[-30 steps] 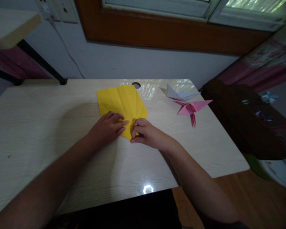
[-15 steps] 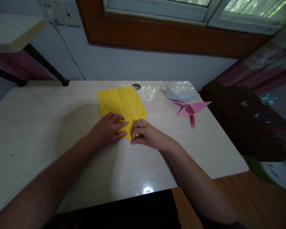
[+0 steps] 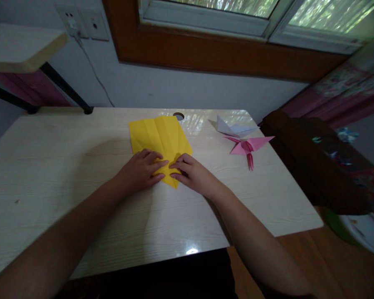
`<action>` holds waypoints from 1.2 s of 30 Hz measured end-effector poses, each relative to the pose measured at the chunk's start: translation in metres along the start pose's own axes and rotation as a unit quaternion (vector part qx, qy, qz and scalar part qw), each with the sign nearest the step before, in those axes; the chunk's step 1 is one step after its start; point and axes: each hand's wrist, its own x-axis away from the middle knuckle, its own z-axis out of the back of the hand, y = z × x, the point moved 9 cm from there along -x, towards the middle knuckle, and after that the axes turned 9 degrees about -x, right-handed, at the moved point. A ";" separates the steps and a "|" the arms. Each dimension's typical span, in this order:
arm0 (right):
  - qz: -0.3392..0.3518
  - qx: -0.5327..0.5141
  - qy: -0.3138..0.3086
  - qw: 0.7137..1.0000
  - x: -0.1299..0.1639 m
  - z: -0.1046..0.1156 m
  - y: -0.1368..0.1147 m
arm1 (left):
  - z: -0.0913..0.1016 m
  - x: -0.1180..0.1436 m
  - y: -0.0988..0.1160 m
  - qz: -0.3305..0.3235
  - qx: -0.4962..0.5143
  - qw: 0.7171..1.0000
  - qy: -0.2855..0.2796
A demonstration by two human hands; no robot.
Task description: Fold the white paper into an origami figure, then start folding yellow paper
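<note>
A creased yellow paper sheet lies flat on the pale wooden table, its near end folded to a point. My left hand lies palm down on the near left part of the paper, fingers together and pointing right. My right hand presses flat on the near right part, its fingertips almost meeting those of the left hand above the paper's point. Both hands hide the near end of the sheet.
A pink folded paper figure and a white folded one lie at the table's far right. A round hole sits behind the yellow sheet. A dark chair stands to the right, a shelf at the far left.
My right hand has uncurled from a pinch at the paper's near edge and now lies flat on it. The left hand has stayed put. The view has tilted slightly.
</note>
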 end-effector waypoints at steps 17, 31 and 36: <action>0.055 0.041 -0.028 0.997 0.004 -0.001 -0.006 | 0.000 0.000 0.001 0.000 -0.004 1.000 -0.003; 0.031 0.028 -0.054 0.998 0.006 0.003 -0.015 | 0.000 0.002 0.002 -0.009 -0.013 1.000 -0.009; 0.016 0.075 -0.062 0.995 0.004 -0.001 -0.013 | 0.002 0.002 0.003 -0.014 -0.020 1.000 -0.003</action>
